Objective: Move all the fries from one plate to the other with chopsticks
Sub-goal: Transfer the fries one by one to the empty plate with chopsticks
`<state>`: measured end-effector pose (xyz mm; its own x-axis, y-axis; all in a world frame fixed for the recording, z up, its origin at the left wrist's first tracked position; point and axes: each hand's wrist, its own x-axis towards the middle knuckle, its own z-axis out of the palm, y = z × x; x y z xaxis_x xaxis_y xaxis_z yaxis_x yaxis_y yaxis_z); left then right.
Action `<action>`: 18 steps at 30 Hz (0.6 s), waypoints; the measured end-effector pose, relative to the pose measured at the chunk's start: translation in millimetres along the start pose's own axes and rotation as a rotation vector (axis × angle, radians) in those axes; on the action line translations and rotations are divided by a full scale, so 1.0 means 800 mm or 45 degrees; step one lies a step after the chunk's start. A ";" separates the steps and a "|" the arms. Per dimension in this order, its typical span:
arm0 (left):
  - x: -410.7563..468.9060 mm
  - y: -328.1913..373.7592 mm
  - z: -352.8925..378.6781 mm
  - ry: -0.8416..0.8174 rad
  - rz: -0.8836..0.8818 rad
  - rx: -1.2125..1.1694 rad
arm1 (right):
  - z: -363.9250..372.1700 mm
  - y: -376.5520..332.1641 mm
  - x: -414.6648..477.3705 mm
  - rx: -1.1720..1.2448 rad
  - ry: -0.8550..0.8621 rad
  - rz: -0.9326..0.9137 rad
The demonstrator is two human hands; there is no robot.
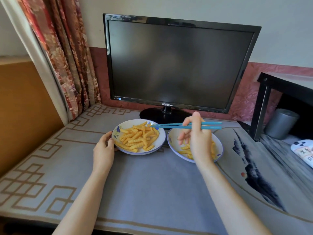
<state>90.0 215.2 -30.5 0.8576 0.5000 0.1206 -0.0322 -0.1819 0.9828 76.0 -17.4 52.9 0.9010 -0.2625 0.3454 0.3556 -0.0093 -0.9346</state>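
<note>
Lettering [167, 104] "SAMSUNG" on monitor [177, 61] bezel; before monitor, right hand [198, 138] grips blue chopsticks [171, 125], left hand [104, 148] grips plate [130, 124] of fries [138, 137].

My left hand [103, 147] is reaching from the lower left to mid-frame, thumb and fingers curling round the white round plate [140, 153]. My right hand [199, 138], right of centre, is pinching the blue plastic chopsticks [169, 125], lower fingers hanging loose.
</note>
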 end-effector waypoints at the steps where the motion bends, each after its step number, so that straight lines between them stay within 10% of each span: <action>1: 0.000 0.000 0.000 0.001 0.002 0.004 | -0.013 0.000 0.005 -0.017 0.038 -0.005; 18: 0.000 0.000 0.000 -0.001 0.003 -0.010 | -0.079 0.012 0.012 -0.213 0.215 -0.001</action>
<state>90.1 214.9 -30.2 0.8578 0.4990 0.1231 -0.0386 -0.1764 0.9836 72.7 -81.0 41.9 0.8412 -0.4203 0.3402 0.2975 -0.1657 -0.9403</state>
